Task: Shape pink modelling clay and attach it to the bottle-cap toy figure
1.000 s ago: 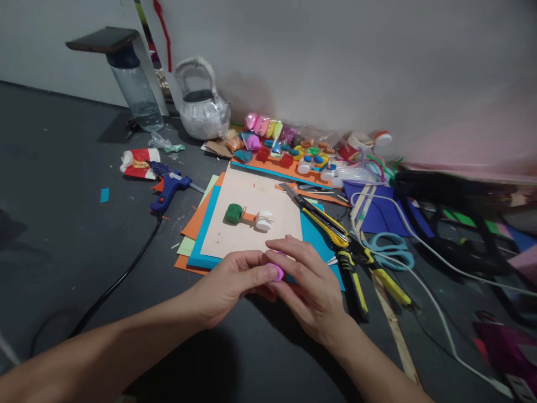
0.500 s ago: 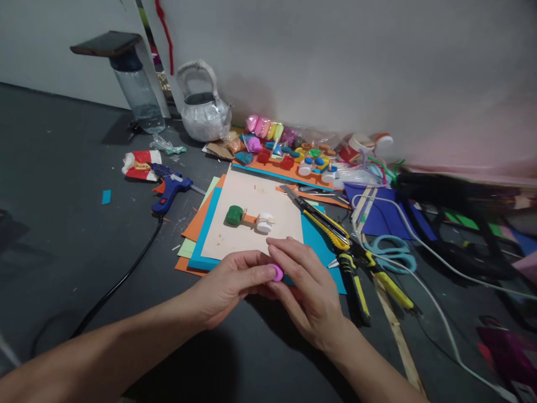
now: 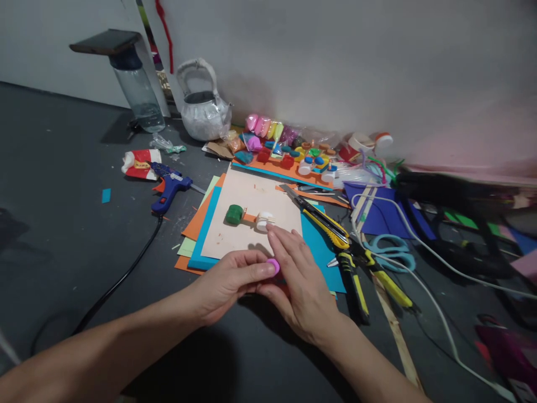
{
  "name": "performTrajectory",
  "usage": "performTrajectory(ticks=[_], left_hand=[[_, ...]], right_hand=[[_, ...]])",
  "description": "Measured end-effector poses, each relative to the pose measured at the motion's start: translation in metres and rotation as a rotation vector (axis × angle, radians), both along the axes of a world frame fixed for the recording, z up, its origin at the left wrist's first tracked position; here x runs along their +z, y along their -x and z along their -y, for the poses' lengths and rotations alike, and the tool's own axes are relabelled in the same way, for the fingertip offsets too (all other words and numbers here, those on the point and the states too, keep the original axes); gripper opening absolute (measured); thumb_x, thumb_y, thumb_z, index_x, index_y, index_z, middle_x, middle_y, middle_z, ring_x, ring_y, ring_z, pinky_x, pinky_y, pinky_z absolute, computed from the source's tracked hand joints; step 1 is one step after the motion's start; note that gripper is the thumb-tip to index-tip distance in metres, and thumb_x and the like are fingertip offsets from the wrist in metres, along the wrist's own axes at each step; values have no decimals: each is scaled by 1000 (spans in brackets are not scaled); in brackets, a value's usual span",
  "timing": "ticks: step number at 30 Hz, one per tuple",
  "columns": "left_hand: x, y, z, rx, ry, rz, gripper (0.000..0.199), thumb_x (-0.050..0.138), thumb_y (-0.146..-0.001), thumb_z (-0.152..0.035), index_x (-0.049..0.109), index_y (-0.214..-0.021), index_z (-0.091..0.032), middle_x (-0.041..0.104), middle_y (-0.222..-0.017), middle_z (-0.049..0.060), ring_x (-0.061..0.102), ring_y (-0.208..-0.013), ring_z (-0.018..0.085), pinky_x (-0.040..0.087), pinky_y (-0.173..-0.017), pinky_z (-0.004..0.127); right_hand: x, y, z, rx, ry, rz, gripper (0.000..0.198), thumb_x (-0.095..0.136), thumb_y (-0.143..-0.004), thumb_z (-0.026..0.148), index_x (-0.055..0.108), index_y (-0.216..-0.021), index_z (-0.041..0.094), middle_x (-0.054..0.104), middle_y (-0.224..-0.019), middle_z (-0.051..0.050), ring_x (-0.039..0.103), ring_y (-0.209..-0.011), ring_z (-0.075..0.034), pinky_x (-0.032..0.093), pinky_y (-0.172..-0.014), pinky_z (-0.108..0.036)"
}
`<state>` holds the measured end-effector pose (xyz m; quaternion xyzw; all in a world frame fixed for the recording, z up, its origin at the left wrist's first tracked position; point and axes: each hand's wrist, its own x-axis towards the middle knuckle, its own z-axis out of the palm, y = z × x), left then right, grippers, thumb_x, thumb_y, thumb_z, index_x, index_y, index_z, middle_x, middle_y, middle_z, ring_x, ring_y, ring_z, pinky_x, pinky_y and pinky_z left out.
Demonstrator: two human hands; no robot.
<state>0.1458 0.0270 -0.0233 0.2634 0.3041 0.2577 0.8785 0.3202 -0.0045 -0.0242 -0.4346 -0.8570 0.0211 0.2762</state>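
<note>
A small round piece of pink modelling clay (image 3: 274,265) is pinched between the thumb and fingers of my left hand (image 3: 237,280). My right hand (image 3: 300,280) is beside it with fingers stretched out, their inner side against or very near the clay's right edge. Just beyond my fingers, on a pale sheet of paper (image 3: 213,240), lie a green clay cylinder (image 3: 234,214) and a white round clay piece (image 3: 264,220). A thin orange strip (image 3: 250,218) spans the gap between those two.
A blue glue gun (image 3: 170,190) lies left, its black cord running toward me. Right are a yellow utility knife (image 3: 323,224), pliers (image 3: 354,285) and light-blue scissors (image 3: 392,252). Small clay models (image 3: 310,162), a kettle (image 3: 205,117) and a water bottle (image 3: 140,98) stand near the wall.
My right hand has shifted slightly up and left, its fingers straighter and now partly over the white piece's lower edge. The pink clay has turned and moved slightly upward in my left hand.
</note>
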Motion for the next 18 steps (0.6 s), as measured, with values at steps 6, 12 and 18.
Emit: performTrajectory(ticks=[6, 12, 18], left_hand=[[1, 0, 0, 8, -15, -14, 20, 79, -78, -31, 73, -87, -15, 64, -80, 1, 57, -78, 12, 43, -79, 25], [0, -1, 1, 22, -32, 13, 23, 78, -79, -33, 73, -93, -15, 66, -83, 2, 60, -86, 15, 44, -84, 27], [8, -1, 2, -27, -101, -52, 25, 78, -78, -35, 73, -90, -13, 68, -82, 4, 61, -80, 15, 45, -83, 29]], right_hand=[[2, 0, -1, -29, -30, 48, 75, 55, -96, 42, 20, -155, 12, 44, -151, -25, 35, -146, -33, 32, -115, -64], [5, 0, 0, -17, -29, -5, 60, 54, -97, 37, 35, -148, 13, 48, -147, -24, 39, -143, -32, 33, -115, -62], [11, -3, 2, 3, -3, -158, 34, 59, -93, 22, 53, -126, 18, 59, -136, -17, 52, -133, -26, 39, -114, -54]])
